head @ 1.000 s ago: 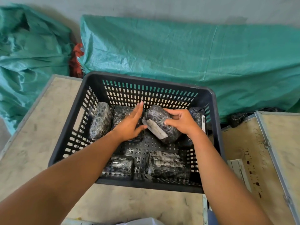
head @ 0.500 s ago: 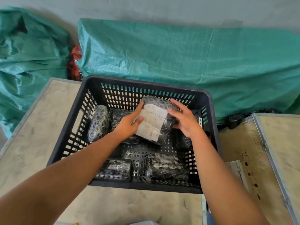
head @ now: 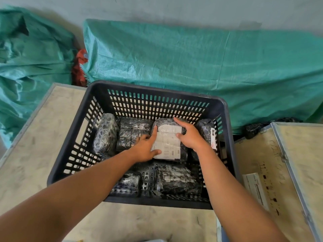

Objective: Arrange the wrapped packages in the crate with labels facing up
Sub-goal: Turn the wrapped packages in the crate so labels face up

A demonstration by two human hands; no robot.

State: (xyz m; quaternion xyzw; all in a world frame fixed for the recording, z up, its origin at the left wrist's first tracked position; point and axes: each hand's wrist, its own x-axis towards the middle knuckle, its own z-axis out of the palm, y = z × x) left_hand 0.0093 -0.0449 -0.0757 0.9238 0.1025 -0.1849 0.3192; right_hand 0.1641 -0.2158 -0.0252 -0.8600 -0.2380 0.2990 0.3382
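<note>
A black slotted crate (head: 70, 151) stands on a pale board and holds several black wrapped packages. One package with its white label up (head: 167, 144) lies in the back row, and both hands rest on it: my left hand (head: 146, 149) on its left edge, my right hand (head: 190, 137) over its right side. Left of it lie an unlabelled package (head: 133, 131) and another leaning on the left wall (head: 105, 133). A package (head: 207, 131) at the right wall shows a label on its side. Two more packages (head: 176, 179) (head: 127, 183) sit in the front row.
Green tarps (head: 192, 63) cover bulky shapes behind the crate, with a red cloth (head: 79, 69) between them. A wooden case with metal edging (head: 286, 172) and a paper label (head: 256, 189) stands to the right. The pale board (head: 35, 137) extends to the left.
The package was lifted and turned over so its white label faces up, then lowered into the back row. Both hands went down with it.
</note>
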